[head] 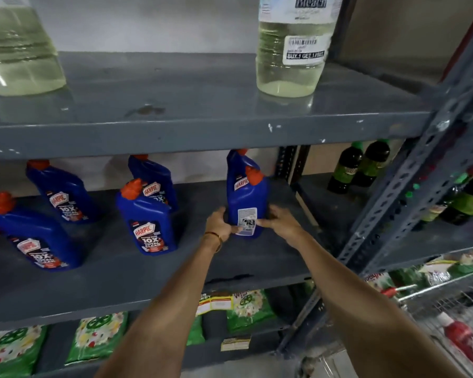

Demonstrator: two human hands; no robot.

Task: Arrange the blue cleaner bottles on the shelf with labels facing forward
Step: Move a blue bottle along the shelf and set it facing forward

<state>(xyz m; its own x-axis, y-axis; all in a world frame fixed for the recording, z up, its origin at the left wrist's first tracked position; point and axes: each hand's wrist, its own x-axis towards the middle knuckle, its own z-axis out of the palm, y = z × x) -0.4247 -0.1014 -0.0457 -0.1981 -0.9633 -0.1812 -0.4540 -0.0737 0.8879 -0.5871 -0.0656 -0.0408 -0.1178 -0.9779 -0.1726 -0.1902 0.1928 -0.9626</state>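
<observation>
Several blue cleaner bottles with orange caps stand on the grey middle shelf (137, 274). At the right, one blue bottle (247, 197) stands upright with its white back label toward me. My left hand (219, 223) grips its lower left side and my right hand (280, 221) grips its lower right side. Another blue bottle (236, 162) stands right behind it, front label partly showing. Further left, a front bottle (148, 219), one behind it (153, 175), a third (63, 195) and a far-left bottle (36, 236) all show their front labels.
Two clear jugs of pale liquid (292, 50) (17, 50) stand on the shelf above. Dark green bottles (358, 167) fill the neighbouring rack at right beyond a slotted upright (410, 192). Green packets (99, 336) lie on the shelf below. A wire basket (453, 309) holds a red bottle at lower right.
</observation>
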